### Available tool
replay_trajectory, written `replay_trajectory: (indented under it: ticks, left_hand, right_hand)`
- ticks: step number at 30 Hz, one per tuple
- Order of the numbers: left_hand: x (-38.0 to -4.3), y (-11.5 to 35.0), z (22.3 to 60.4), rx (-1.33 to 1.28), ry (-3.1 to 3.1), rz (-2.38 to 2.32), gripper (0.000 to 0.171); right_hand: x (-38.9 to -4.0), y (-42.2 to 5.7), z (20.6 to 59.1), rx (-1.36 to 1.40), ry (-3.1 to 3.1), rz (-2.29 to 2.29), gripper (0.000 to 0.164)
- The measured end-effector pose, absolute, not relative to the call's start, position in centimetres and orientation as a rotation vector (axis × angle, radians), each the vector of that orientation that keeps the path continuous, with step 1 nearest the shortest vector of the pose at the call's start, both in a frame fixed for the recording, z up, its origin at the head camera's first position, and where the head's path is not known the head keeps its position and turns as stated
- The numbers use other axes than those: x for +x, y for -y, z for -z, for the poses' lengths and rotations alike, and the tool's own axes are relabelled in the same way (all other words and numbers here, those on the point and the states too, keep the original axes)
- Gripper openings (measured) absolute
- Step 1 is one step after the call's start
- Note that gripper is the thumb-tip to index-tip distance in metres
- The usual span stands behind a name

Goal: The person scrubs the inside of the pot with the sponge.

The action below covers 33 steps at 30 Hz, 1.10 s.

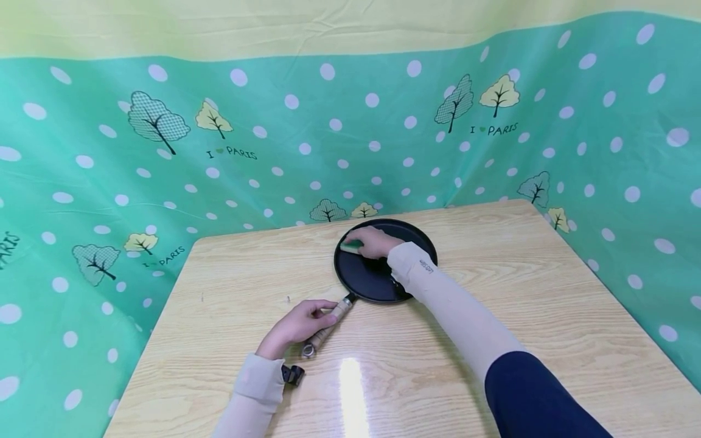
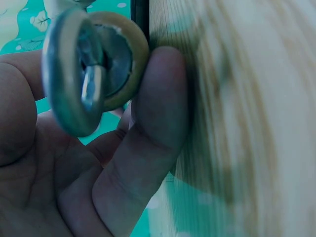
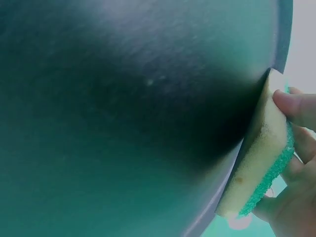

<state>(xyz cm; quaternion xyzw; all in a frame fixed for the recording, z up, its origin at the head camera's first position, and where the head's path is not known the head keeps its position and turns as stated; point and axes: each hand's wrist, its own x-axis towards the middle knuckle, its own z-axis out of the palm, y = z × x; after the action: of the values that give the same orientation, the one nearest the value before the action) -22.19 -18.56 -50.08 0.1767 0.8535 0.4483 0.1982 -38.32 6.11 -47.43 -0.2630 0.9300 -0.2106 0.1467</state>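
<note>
A round black frying pan (image 1: 378,286) lies flat near the back of the wooden table, its handle (image 1: 341,310) pointing toward the front left. My left hand (image 1: 303,322) grips that handle between thumb and fingers. In the left wrist view the metal ring (image 2: 69,74) on the handle's end shows close up, with the thumb (image 2: 160,98) beside it. My right hand (image 1: 373,242) pinches a yellow-and-green sponge (image 3: 261,158) at the pan's left side. The sponge's yellow face touches the pan surface (image 3: 123,123); its green scouring layer faces the palm.
The wooden table (image 1: 230,286) carries the pan. A green dotted cloth (image 1: 306,121) with printed trees hangs behind the table and along its sides. A small black device (image 1: 293,375) sits at my left wrist.
</note>
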Motion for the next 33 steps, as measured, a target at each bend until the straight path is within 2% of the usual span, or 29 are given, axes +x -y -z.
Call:
replay_trajectory:
  ticks: [33]
  left_hand:
    - [-22.36, 18.65, 50.16, 0.464, -2.377, -1.252, 0.039]
  right_hand:
    - [-38.15, -6.06, 47.74, -0.717, -2.77, 0.575, 0.048]
